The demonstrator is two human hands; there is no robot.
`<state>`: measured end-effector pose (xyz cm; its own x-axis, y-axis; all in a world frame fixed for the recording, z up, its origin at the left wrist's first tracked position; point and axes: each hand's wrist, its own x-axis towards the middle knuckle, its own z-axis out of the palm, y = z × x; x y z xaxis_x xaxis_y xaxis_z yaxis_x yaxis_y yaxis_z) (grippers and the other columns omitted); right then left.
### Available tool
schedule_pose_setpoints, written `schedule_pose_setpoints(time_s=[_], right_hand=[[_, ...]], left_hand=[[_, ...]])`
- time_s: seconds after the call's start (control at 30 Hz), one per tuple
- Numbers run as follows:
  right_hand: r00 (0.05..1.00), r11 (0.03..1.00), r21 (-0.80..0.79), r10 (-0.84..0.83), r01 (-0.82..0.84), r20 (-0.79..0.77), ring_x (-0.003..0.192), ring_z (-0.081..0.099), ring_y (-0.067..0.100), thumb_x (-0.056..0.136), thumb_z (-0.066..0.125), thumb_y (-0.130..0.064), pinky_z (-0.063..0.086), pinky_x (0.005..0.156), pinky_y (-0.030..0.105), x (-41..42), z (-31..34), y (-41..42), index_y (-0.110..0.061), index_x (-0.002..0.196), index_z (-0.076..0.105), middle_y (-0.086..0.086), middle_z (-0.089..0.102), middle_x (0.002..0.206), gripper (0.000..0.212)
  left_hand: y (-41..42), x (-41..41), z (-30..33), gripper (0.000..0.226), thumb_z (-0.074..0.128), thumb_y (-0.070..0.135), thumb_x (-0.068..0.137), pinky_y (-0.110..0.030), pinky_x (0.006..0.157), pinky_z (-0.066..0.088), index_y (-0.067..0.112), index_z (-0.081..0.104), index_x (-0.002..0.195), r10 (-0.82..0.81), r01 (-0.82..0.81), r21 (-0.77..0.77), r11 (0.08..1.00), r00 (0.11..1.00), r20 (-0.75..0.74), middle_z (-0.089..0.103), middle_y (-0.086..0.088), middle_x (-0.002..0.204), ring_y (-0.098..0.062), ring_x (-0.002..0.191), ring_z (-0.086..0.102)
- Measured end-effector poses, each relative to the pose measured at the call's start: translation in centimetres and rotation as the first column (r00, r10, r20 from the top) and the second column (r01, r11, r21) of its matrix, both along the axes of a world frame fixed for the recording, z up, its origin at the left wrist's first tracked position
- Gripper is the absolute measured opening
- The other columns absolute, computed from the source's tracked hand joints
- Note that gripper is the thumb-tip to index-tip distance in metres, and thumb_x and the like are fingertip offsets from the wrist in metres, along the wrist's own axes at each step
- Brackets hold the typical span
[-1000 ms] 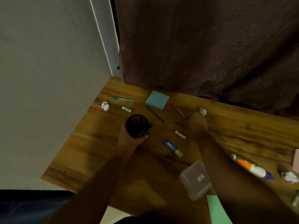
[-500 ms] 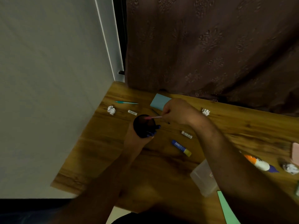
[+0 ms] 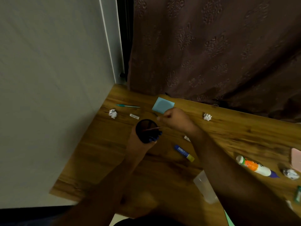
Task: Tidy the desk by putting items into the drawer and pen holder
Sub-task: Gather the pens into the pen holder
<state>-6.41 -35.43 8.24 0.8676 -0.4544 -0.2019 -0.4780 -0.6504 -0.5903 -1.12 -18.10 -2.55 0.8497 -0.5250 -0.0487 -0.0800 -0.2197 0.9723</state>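
Observation:
My left hand [image 3: 138,144] is wrapped around the black pen holder [image 3: 144,128] and holds it just above the wooden desk [image 3: 101,154]. A thin pink pencil [image 3: 153,129] leans inside the holder, its end over the right rim. My right hand [image 3: 177,119] hovers just right of the holder with its fingers curled, apart from the pencil. The fingertips are blurred. A black pencil [image 3: 155,114] shows partly beside them. A teal pen [image 3: 127,105] and a blue sticky pad [image 3: 162,104] lie at the back.
Crumpled paper balls [image 3: 113,113] [image 3: 207,116] [image 3: 290,173], a white eraser [image 3: 134,116], a blue glue stick [image 3: 184,152], a glue bottle [image 3: 255,167] and a clear plastic box [image 3: 203,186] lie on the desk. A wall stands left, a brown curtain behind.
My right hand picked the pink pencil off the desk, carried it to the holder and let it go inside. The left hand kept hold of the holder.

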Motion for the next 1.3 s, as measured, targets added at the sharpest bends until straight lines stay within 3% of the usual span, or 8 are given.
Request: schedule_pose_setpoints(time_s=[0.2, 0.37, 0.53, 0.7, 0.9, 1.0, 1.07, 1.3], right_hand=[[0.973, 0.97, -0.165, -0.201, 0.181, -0.116, 0.078, 0.06, 0.026, 0.097, 0.047, -0.022, 0.042, 0.061, 0.028, 0.6, -4.5, -3.6, -0.011, 0.077, 0.058, 0.005, 0.056, 0.07, 0.026], [0.935, 0.962, -0.191, -0.24, 0.194, -0.259, 0.121, 0.053, 0.031, 0.106, 0.031, -0.019, 0.041, 0.1, 0.036, 0.3, -7.6, -3.5, 0.0, 0.133, 0.046, 0.019, 0.053, 0.133, 0.037], [0.913, 0.938, -0.336, -0.208, 0.084, -0.351, 0.109, 0.059, 0.031, 0.101, 0.043, -0.023, 0.048, 0.083, 0.037, 0.5, -8.6, -2.8, -0.007, 0.125, 0.052, 0.015, 0.059, 0.123, 0.03], [0.924, 0.94, -0.328, -0.2, 0.088, -0.325, 0.113, 0.058, 0.029, 0.103, 0.038, -0.021, 0.047, 0.091, 0.037, 0.5, -7.8, -2.9, -0.003, 0.126, 0.052, 0.016, 0.057, 0.126, 0.032], [0.96, 0.961, -0.042, -0.271, 0.274, 0.078, 0.092, 0.065, 0.023, 0.093, 0.059, -0.02, 0.054, 0.083, 0.037, 1.8, -1.9, -2.7, -0.008, 0.106, 0.066, 0.009, 0.067, 0.099, 0.019], [0.919, 0.979, 0.03, -0.198, 0.2, 0.342, 0.078, 0.061, 0.013, 0.086, 0.066, -0.011, 0.053, 0.076, 0.032, 1.4, 1.8, -2.1, -0.009, 0.09, 0.072, 0.002, 0.069, 0.085, 0.007], [0.907, 0.991, 0.035, -0.129, 0.126, 0.4, 0.071, 0.06, 0.01, 0.083, 0.068, -0.008, 0.051, 0.069, 0.028, 1.0, 3.5, -1.8, -0.013, 0.084, 0.072, -0.001, 0.068, 0.077, 0.007], [0.971, 0.997, -0.053, 0.074, -0.063, 0.228, 0.068, 0.057, 0.001, 0.082, 0.068, -0.011, 0.047, 0.063, 0.024, 0.7, 2.4, 0.3, -0.024, 0.074, 0.067, -0.015, 0.061, 0.073, 0.016]], left_hand=[[0.3, 0.1, -0.3, 0.073, 0.086, 0.014, 0.067, -0.001, 0.072, 0.045, 0.052, 0.041, 0.11, -0.014, 0.014, -0.007, 1.0, 0.998, -0.055, 0.057, 0.028, 0.106, 0.022, 0.096, 0.054], [0.3, 0.5, -0.7, 0.073, 0.088, 0.022, 0.065, 0.0, 0.074, 0.043, 0.054, 0.04, 0.11, -0.011, 0.012, 0.017, 1.0, 0.998, -0.061, 0.053, 0.032, 0.108, 0.023, 0.098, 0.051], [0.3, 0.3, -0.5, 0.082, 0.088, 0.023, 0.064, -0.002, 0.074, 0.045, 0.033, 0.039, 0.128, -0.004, 0.007, 0.03, 1.0, 0.995, -0.101, 0.052, 0.028, 0.11, 0.017, 0.096, 0.052], [0.4, 0.4, -0.5, 0.074, 0.087, 0.021, 0.065, -0.021, 0.091, 0.05, 0.029, 0.043, 0.123, -0.017, 0.019, 0.025, 1.0, 0.996, -0.084, 0.057, 0.016, 0.121, -0.001, 0.11, 0.056], [0.4, 0.3, -0.5, 0.08, 0.086, 0.032, 0.061, -0.019, 0.089, 0.051, 0.035, 0.041, 0.127, -0.012, 0.014, 0.045, 0.999, 0.998, -0.062, 0.056, 0.019, 0.121, 0.004, 0.111, 0.055], [0.5, 0.2, -0.2, 0.083, 0.085, 0.039, 0.058, -0.004, 0.076, 0.046, 0.046, 0.035, 0.124, 0.007, -0.004, 0.047, 0.999, 0.997, -0.072, 0.053, 0.03, 0.114, 0.02, 0.102, 0.051], [0.5, 0.1, -0.3, 0.085, 0.085, 0.038, 0.057, -0.01, 0.08, 0.048, 0.041, 0.037, 0.127, 0.008, -0.005, 0.042, 0.999, 0.996, -0.087, 0.054, 0.026, 0.117, 0.011, 0.106, 0.054], [0.6, 0.1, -0.2, 0.074, 0.085, 0.025, 0.065, -0.012, 0.084, 0.05, 0.037, 0.044, 0.126, -0.008, 0.01, 0.037, 0.999, 0.999, -0.049, 0.058, 0.018, 0.12, 0.003, 0.109, 0.057]])
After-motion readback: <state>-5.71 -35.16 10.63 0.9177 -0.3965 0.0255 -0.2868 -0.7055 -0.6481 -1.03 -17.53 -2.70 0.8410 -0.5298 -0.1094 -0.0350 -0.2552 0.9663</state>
